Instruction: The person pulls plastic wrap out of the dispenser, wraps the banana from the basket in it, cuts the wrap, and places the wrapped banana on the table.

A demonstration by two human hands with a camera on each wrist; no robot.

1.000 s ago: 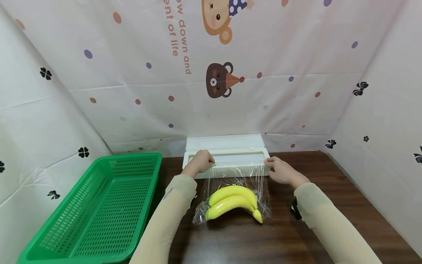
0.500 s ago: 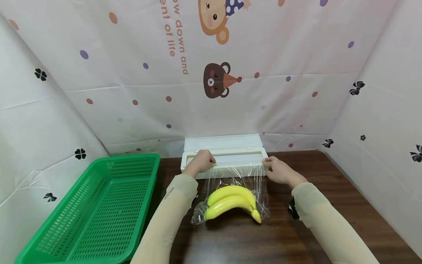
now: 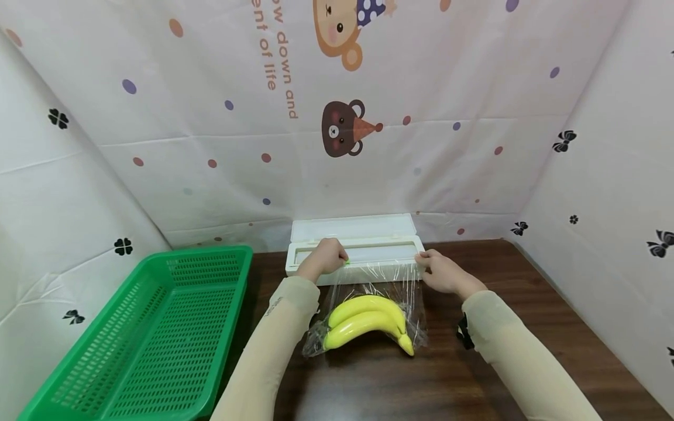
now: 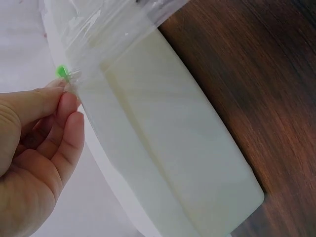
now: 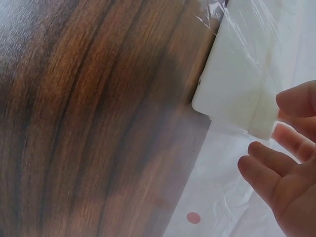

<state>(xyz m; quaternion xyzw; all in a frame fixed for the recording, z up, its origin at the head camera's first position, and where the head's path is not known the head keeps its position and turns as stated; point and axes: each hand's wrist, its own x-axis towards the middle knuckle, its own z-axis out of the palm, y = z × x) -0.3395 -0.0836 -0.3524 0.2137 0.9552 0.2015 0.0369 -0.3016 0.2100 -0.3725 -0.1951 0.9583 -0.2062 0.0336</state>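
A white cling film dispenser lies on the table with its lid raised at the back. My left hand pinches a small green slide cutter on the dispenser's front edge, left of the middle. Thumb and fingers of my right hand hold the dispenser's right end; in the right wrist view, this hand has its thumb at the corner. Clear cling film stretches from the front edge over a pair of yellow bananas. It bunches at their left end.
A green plastic basket stands on the left of the dark wooden table. Patterned white cloth hangs behind the dispenser and along both sides.
My left hand has slid slightly to the right along the dispenser's front edge with the green cutter. My right hand keeps its hold. The head view has shifted a little.
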